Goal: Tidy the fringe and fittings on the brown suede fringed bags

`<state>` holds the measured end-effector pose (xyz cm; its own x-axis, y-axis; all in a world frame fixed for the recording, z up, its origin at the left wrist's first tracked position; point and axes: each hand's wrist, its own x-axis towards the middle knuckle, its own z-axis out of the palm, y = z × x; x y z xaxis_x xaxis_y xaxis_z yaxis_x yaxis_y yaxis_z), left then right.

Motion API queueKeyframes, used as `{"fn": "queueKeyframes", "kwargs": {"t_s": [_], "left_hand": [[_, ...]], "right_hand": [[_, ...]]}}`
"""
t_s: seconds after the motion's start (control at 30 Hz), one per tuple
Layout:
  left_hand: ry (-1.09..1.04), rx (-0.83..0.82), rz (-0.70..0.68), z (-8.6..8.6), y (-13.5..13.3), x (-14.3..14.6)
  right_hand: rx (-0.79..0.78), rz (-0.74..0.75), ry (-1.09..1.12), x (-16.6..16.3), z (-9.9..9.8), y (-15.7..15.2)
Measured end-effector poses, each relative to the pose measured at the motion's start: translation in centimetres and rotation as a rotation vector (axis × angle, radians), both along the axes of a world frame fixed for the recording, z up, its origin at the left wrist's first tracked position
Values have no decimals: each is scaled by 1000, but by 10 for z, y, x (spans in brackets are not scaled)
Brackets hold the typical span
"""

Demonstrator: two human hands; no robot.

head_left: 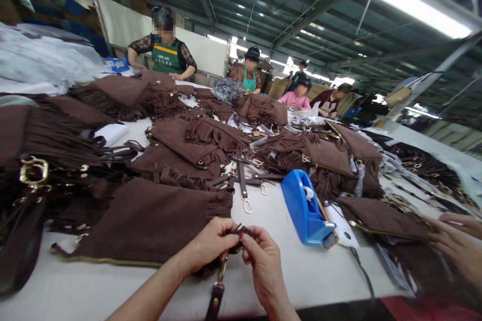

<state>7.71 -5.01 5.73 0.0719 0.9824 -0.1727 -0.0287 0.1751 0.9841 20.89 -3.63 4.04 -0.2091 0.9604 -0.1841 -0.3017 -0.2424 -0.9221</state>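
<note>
My left hand (211, 244) and my right hand (263, 263) meet just above the near edge of the white table (301, 271). Both pinch the top of a dark brown strap (217, 297) with a brass clasp; it hangs down between my wrists. Just behind my hands lies a flat brown suede bag (150, 223) with a fringed edge. A blue tape dispenser (305, 208) stands to the right of my hands.
Heaps of brown fringed bags (203, 143) and loose straps with brass clips (244, 185) cover the table. Another person's hands (457, 243) reach in at the right edge. Several workers in aprons stand along the far side.
</note>
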Motion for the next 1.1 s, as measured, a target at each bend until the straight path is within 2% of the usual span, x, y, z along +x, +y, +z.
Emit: {"fn": "queueKeyframes", "kwargs": {"t_s": [0.13,0.2,0.27,0.37,0.43,0.63,0.8,0.9,0.97,1.03,1.1], "left_hand": [[-8,0,202,-5,5,-1],[-28,0,239,-5,5,-3],[-57,-6,169,-2,2,-6],[-95,-41,-23,2,-5,-5],[-96,-51,-58,2,-7,-1],[-97,-45,166,-4,0,7],[-110,-12,402,-8,4,1],[-111,3,476,-6,1,0],[-81,17,371,-2,-5,3],[60,77,154,3,-14,7],[273,148,-47,6,-26,11]], "right_hand": [[24,73,91,0,2,-7],[31,119,99,-1,3,-10],[18,93,90,-1,3,-11],[-13,-11,84,-1,-1,-7],[-22,-32,65,0,-4,-4],[-43,69,147,-1,0,-8],[-36,218,168,3,-1,-14],[-23,205,122,6,-5,-8],[49,117,-28,5,-4,2],[204,46,-245,-2,-1,17],[385,50,-425,-14,4,34]]}}
